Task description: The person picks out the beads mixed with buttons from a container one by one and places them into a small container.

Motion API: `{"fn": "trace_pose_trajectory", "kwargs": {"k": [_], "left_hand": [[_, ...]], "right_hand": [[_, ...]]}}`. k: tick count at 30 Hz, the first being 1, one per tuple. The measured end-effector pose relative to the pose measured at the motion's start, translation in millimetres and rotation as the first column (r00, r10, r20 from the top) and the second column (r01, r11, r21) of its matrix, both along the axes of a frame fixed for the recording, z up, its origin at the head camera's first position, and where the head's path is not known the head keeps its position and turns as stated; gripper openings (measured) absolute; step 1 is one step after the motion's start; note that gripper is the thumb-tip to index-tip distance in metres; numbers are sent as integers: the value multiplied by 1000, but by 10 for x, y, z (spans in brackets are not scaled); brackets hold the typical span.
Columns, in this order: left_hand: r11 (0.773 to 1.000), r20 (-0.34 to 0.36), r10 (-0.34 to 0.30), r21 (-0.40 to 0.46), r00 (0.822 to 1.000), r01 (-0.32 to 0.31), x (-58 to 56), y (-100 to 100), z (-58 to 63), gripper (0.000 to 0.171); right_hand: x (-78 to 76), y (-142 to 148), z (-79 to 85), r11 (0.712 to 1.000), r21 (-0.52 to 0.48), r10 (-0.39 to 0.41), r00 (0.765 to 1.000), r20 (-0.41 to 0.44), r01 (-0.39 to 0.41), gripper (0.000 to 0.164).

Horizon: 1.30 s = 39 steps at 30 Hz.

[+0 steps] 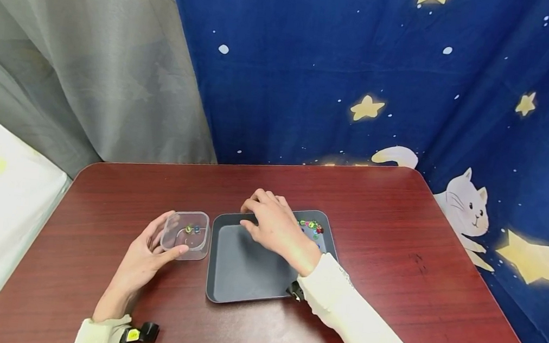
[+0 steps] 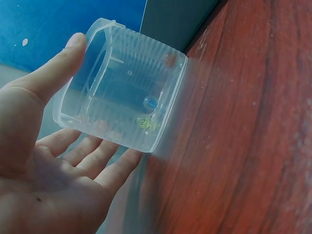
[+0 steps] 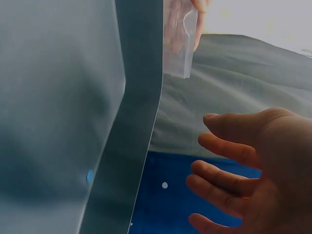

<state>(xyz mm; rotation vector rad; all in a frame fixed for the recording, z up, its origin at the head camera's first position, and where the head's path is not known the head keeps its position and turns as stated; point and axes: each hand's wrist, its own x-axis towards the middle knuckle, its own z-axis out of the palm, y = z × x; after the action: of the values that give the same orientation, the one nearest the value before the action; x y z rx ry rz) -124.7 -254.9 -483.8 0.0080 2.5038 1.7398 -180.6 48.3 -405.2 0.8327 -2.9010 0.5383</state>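
Observation:
My left hand [image 1: 141,260] grips a clear plastic box [image 1: 197,254], thumb at its near rim and fingers along its far left side. Inside lie a yellow-green bead [image 2: 147,124] and a blue bead [image 2: 150,102], side by side on the bottom. Over the back of a dark grey tray [image 1: 245,278] hovers my right hand [image 1: 275,223], its fingers loosely bent and pointing left. No object shows between its thumb and fingers [image 3: 222,146] in the right wrist view. Small colourful beads [image 1: 311,225] gather at the tray's back right corner, partly behind the right hand.
The box stands just left of the tray on a reddish-brown wooden table [image 1: 396,231]. Behind the table hang a grey curtain [image 1: 93,57] and a blue star-patterned curtain [image 1: 302,76]. A single blue bead [image 3: 89,176] lies by the tray wall.

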Motion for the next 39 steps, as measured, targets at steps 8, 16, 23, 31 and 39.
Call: {"fn": "trace_pose_trajectory", "kwargs": {"k": [8,16,23,31,39], "left_hand": [[1000,-1,0,7,1000,0,6,0,-1,88],[1000,4,-5,30,1000,5,19,1,-4,88],[1000,3,-6,21,1000,6,8,3,3,88],[1000,2,-10,11,1000,10,0,0,-3,87],[1000,-10,-13,11,1000,13,-1,-5,17,86]], "right_hand": [[-2,75,-16,999,-28,-15,1000,9,15,22],[-11,174,-40,999,-18,-43,998,35,44,22],[-36,284,-3,997,-4,-71,997,43,71,24],[-29,462,-7,991,38,-126,992,19,125,24],[-37,616,-55,985,56,-162,987,3,162,22]]}}
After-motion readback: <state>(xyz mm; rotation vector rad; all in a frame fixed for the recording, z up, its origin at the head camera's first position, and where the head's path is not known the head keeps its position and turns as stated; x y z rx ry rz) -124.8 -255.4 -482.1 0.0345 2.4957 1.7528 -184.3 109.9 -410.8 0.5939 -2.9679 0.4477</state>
